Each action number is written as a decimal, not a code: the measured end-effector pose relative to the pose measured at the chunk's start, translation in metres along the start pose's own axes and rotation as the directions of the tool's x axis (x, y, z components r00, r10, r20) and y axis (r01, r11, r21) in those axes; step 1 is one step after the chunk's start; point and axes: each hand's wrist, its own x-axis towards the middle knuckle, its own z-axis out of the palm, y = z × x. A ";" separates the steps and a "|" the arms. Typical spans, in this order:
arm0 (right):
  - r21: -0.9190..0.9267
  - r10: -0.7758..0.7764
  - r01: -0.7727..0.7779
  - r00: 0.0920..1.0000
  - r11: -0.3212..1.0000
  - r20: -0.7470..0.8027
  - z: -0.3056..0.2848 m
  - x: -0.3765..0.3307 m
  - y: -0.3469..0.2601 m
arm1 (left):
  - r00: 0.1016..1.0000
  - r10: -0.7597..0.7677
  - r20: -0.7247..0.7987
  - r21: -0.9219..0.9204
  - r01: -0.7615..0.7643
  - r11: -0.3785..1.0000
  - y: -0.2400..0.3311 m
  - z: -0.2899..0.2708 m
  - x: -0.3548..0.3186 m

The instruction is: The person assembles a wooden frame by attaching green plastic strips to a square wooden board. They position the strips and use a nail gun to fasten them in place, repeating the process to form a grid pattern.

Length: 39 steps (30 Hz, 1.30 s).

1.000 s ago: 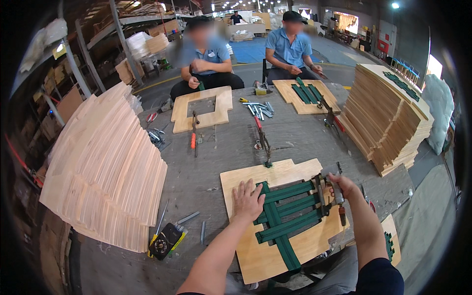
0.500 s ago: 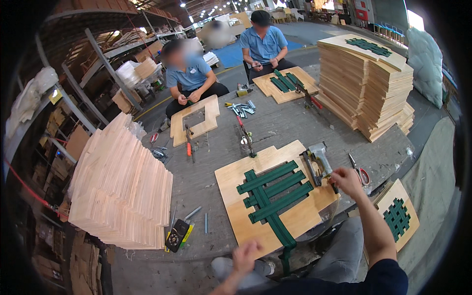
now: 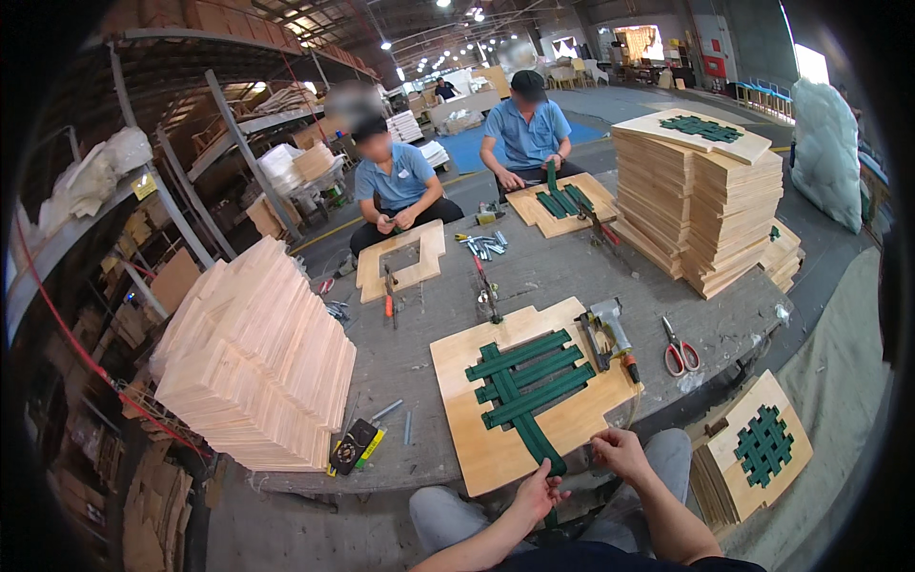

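A wooden board [image 3: 467, 429] with a cut-out lies before me at the table's near edge. Green webbing straps [image 3: 538, 391] span its opening: several run side by side, with a longer one woven across them. That long strap's loose end [image 3: 541, 455] hangs over the near edge of the board. My left hand [image 3: 537, 494] is closed on this end. Just right of it, my right hand [image 3: 621, 453] is curled with its fingers together by the board's edge; whatever it may hold is hidden. A staple gun [image 3: 610, 334] rests on the board's right side.
Red-handled scissors [image 3: 680, 353] lie right of the board. Stacks of wooden boards stand at left [image 3: 257, 372] and far right [image 3: 705, 200]; finished woven boards [image 3: 758, 448] lean at lower right. A tape measure [image 3: 355, 446] sits at left. Two co-workers in blue shirts sit across the table.
My right hand has left the staple gun and come down beside the board's near edge. My left hand has moved right and up to the strap end. The view has tilted up.
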 end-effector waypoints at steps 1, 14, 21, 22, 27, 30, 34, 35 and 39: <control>-0.017 0.002 -0.002 1.000 1.000 0.013 0.001 -0.002 -0.003 | 0.999 0.015 0.030 0.036 -0.016 0.999 -0.001 -0.002 -0.002; 0.266 0.507 -0.736 0.639 0.623 0.578 0.128 0.077 -0.004 | 0.986 -0.013 0.166 0.565 -0.084 0.821 -0.036 -0.036 -0.075; 0.125 0.450 -0.535 0.796 0.835 0.404 0.137 0.057 0.000 | 0.580 0.610 0.540 0.832 -0.255 -0.493 0.050 -0.052 -0.074; 0.087 0.445 -0.501 0.826 0.861 0.346 0.137 0.050 0.002 | 0.460 0.596 0.658 0.732 -0.202 -0.651 0.056 -0.046 -0.069; -0.312 0.118 -0.091 0.990 0.946 0.071 0.130 0.032 0.030 | 0.429 0.407 0.807 0.552 -0.302 -0.777 0.070 -0.013 -0.036; -0.365 0.124 -0.071 0.984 0.928 0.125 0.130 0.014 0.043 | 0.391 0.367 0.844 0.500 -0.327 -0.802 0.070 -0.023 -0.029; -0.452 0.025 0.032 0.992 0.891 0.121 0.125 -0.009 0.045 | 0.446 0.363 0.818 0.519 -0.300 -0.800 0.069 -0.027 -0.024; -0.440 0.035 0.028 0.990 0.898 0.135 0.125 -0.014 0.039 | 0.455 0.374 0.809 0.533 -0.298 -0.792 0.070 -0.030 -0.025; -0.361 0.065 -0.010 0.988 0.932 0.141 0.116 -0.027 0.033 | 0.450 0.367 0.814 0.528 -0.314 -0.789 0.070 -0.028 -0.024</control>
